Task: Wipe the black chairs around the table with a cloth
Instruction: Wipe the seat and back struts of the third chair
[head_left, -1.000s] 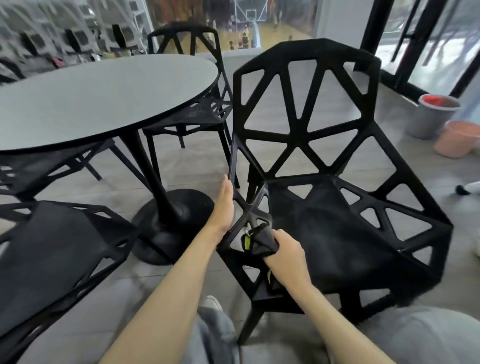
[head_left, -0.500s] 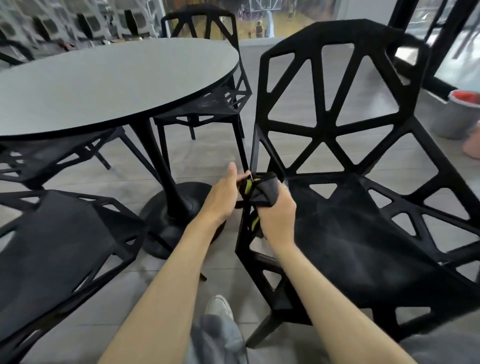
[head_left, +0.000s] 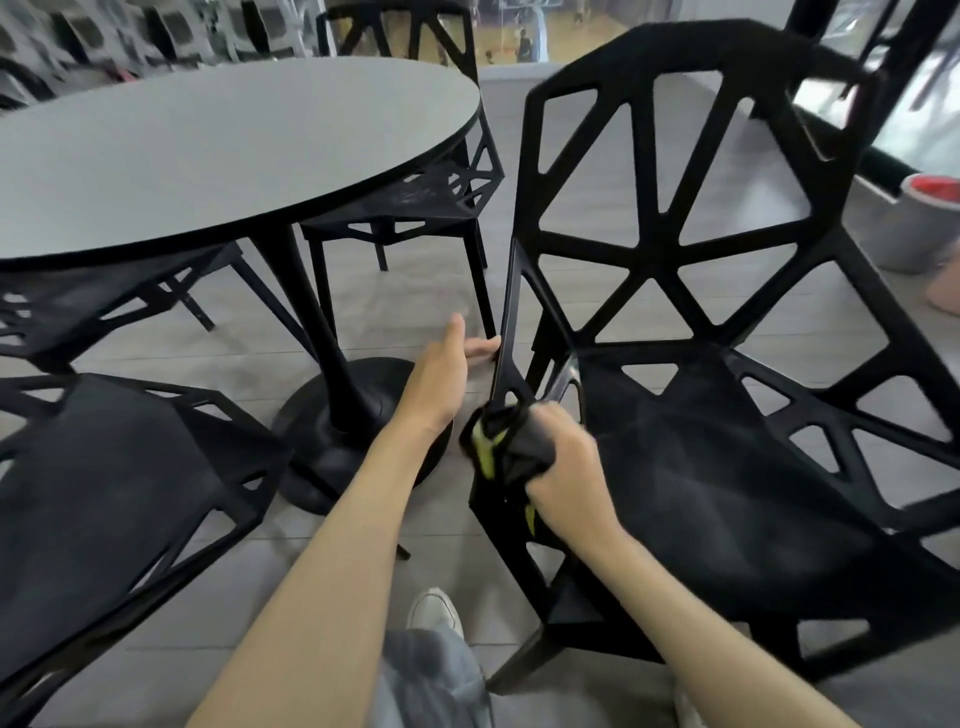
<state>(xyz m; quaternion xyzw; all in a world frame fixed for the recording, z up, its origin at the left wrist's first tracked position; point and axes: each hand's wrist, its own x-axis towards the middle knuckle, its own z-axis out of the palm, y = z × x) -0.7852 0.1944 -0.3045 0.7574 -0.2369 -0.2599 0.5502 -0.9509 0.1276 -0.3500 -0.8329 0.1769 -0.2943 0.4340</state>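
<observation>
The black lattice chair (head_left: 701, 260) stands right in front of me, seat and open-work back facing me. My right hand (head_left: 566, 462) grips a dark cloth with yellow-green trim (head_left: 498, 452), bunched round the chair's left side bar where back meets seat. My left hand (head_left: 441, 374) is beside that bar, thumb up, with straight fingertips touching its outer edge. Three more black chairs surround the round grey table (head_left: 208, 145): one at my front left (head_left: 104, 493), one tucked under the left side (head_left: 78, 306), one on the far side (head_left: 415, 202).
The table's black pedestal base (head_left: 353, 415) sits on the grey floor just left of my left hand. A grey bucket with red inside (head_left: 919, 218) and a pink bucket (head_left: 945, 296) stand at the right by the glass wall. My white shoe (head_left: 434, 608) is below.
My right hand ran the cloth up the chair's left side bar, then came partway back down. My left hand shifted up along the bar's edge. My view moved closer to the chair.
</observation>
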